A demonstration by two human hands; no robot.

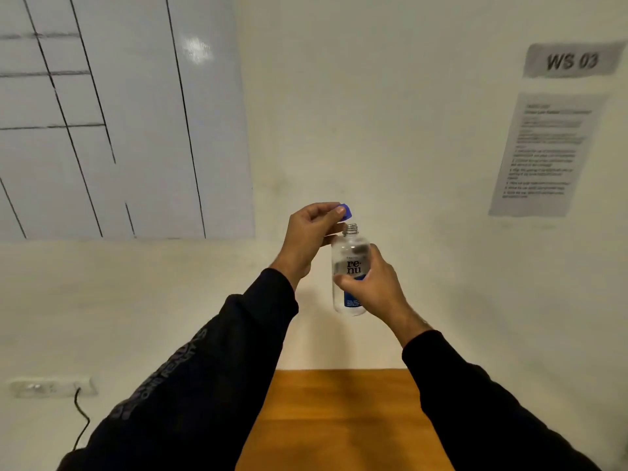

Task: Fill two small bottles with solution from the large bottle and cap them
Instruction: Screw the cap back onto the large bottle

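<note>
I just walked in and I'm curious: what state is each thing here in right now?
Bottle: uncapped, upright, held up in the air, looks clear.
Blue cap: off the bottle, just above its open neck.
Left hand: pinches the cap.
Right hand: grips the bottle around its middle.
Wooden table: below the hands, nothing touching it in view.
Wall papers: stuck flat, text blurred.

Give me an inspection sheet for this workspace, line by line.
Surface: wooden table, only partly in view.
Job's things: clear bottle upright in the air, neck uncapped; blue cap just above and left of the neck; small bottles not seen.
Clutter: nothing seen.
Hands: left hand pinches the cap; right hand grips the bottle.
Cables: black cord hangs from the wall socket.
Surroundings: whiteboard, WS 03 sign, printed sheet.
</note>
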